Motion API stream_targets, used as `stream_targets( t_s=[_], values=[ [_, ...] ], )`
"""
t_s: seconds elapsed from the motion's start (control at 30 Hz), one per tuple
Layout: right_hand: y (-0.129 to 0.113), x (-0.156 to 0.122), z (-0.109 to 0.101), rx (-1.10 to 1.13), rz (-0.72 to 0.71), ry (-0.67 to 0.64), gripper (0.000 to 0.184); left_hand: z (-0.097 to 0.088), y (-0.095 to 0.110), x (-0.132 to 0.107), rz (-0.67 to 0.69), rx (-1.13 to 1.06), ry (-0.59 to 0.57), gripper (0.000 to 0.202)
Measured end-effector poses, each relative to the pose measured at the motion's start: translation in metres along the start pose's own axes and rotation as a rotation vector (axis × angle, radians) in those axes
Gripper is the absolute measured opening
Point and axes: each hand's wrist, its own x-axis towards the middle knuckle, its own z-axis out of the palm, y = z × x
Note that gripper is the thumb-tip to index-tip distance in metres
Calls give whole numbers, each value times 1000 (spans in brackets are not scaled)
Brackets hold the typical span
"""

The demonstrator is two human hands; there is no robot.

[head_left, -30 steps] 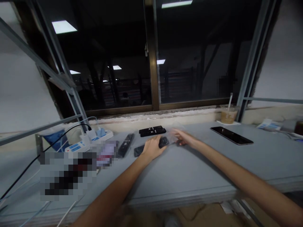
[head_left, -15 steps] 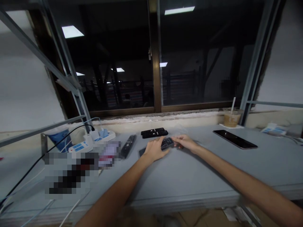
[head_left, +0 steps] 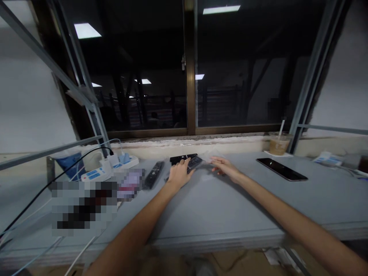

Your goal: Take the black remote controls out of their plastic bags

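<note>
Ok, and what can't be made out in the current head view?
In the head view:
Remote control: its middle is covered by the left hand.
Black remotes behind it: partly hidden by that remote and hand.
Right hand: blur leaves its grip on the clear film unclear.
Dark item before the power strip: masked by pixelation.
Dark container: cut off by the right edge.

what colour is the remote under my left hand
The remote is black, showing best in the head view, where it's partly covered.
</note>
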Motion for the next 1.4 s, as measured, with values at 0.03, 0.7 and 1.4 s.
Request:
stream_targets(
  t_s=[0.03,0.7,1.4],
  values=[
    [0,0,-1,-18,-7,23,40,-2,-3,1,-40,20,4,53],
    [9,2,-36,-1203,29,253,35,20,-50,4,-465,227,-22,33],
    [-21,-11,-13,-843,-492,427,24,27,-11,6,-80,-82,-99,49]
  ],
)
